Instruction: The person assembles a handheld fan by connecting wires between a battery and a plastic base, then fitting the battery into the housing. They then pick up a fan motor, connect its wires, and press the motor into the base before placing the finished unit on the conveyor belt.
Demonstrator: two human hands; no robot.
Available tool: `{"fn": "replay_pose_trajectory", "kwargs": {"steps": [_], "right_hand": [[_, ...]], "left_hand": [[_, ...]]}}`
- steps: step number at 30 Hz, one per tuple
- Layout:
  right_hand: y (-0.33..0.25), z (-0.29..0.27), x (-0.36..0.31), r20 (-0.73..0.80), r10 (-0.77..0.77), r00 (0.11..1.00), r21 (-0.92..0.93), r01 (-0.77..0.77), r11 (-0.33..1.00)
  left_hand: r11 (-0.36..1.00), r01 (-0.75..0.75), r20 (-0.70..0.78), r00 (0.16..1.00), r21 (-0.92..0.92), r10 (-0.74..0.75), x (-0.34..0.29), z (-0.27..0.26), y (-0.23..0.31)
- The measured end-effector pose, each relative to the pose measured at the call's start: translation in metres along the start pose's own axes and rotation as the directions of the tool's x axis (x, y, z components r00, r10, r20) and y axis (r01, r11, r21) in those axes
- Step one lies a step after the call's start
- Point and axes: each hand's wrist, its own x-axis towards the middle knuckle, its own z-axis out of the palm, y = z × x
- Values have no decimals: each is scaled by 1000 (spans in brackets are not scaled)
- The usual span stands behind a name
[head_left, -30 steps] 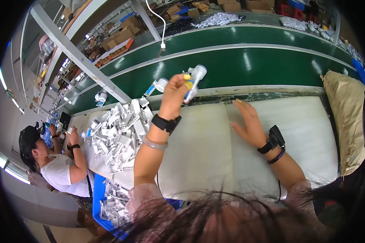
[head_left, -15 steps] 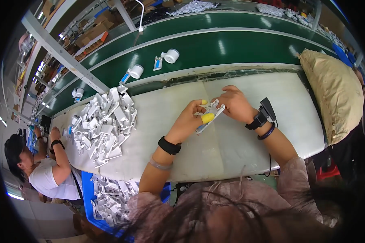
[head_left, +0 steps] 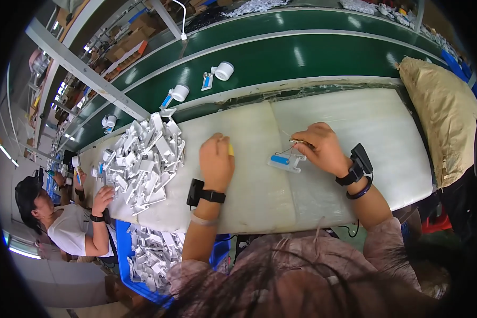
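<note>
In a pinch between thumb and fingers, my right hand (head_left: pixel 323 148) has a small thin strip (head_left: pixel 299 141). Fine wires run from it to a clear-and-white plastic part with a blue block (head_left: pixel 280 159), just below the fingertips; whether this part rests on the mat I cannot tell. My left hand (head_left: pixel 217 163) is back-up over the mat, between that part and a pile of white plastic pieces (head_left: pixel 143 159). Its fingers are curled in, a yellow finger cover shows at one side, and anything inside them is hidden.
A padded white mat (head_left: pixel 350 116) covers the table. Beyond it, a green conveyor (head_left: pixel 270 58) carries round white units (head_left: pixel 223 71) with blue-marked parts. A blue crate (head_left: pixel 124 259) of white pieces stands below left. A brown sack (head_left: pixel 440 116) is at right; a co-worker (head_left: pixel 74 228) sits left.
My left hand has let go of the white part and moved left, its fingers curling. My right hand has shifted slightly right and down, with the part now turned below its fingers.
</note>
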Motion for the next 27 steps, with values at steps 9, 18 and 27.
{"fn": "replay_pose_trajectory", "kwargs": {"steps": [9,18,27], "right_hand": [[-2,5,-2,110,-69,992,3,69,998],[2,3,-3,68,-39,997,7,39,999],[-13,-5,-2,-57,-2,998,185,13,983]], "left_hand": [[-537,451,671,662,-713,-335,3,31,15],[389,534,487,845,-751,-219,33,6,32],[389,382,501,822,-838,272,41,19,72]]}}
